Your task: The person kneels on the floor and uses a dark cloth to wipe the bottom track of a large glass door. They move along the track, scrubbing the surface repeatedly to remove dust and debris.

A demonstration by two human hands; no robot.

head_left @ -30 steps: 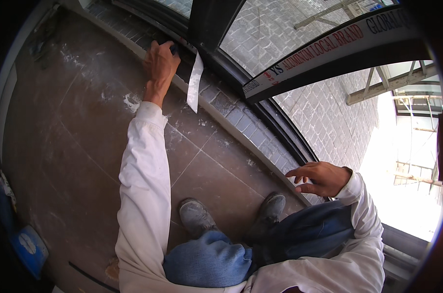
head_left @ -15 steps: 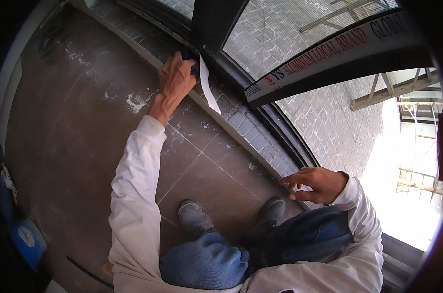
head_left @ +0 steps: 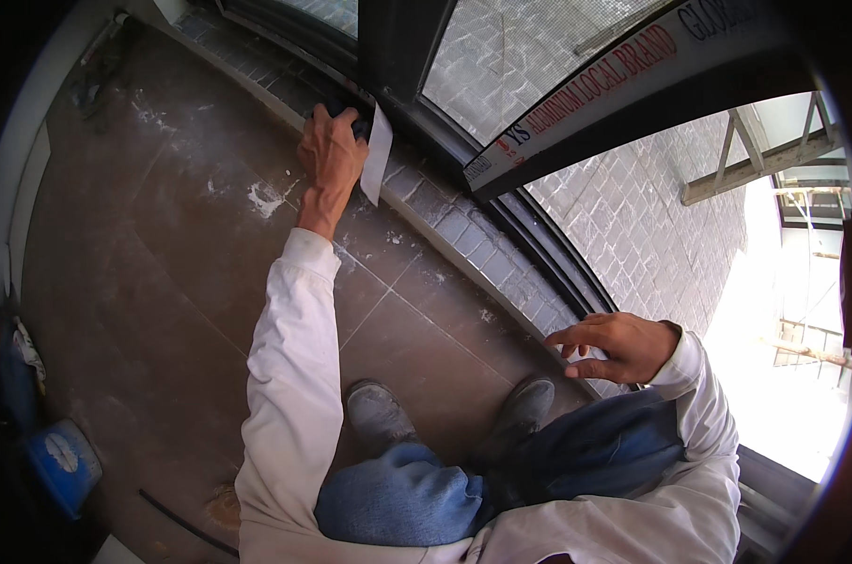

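Observation:
My left hand (head_left: pixel 333 155) reaches far forward, its fingers wrapped round the dark handle of a wide putty knife. The pale, flat blade of the putty knife (head_left: pixel 377 155) stands out on the hand's right side, over the grey tiled door sill (head_left: pixel 463 235). Most of the handle is hidden by my fingers. At the right, my right hand (head_left: pixel 623 346) is held low by the sill's near end, with its fingers curled and thumb below. A small whitish patch shows between the thumb and fingers; what it is I cannot make out.
A black door frame (head_left: pixel 402 132) and its track run along the sill. A dark rail with a printed strip (head_left: pixel 595 94) crosses the upper right. Outside are paving and a ladder (head_left: pixel 764 160). White smears mark the brown floor (head_left: pixel 191 244). A blue container (head_left: pixel 64 465) stands at lower left.
The putty knife's blade has turned, showing more of its flat face, and has shifted slightly left with my left hand. My right hand has risen a little. The view has shifted slightly.

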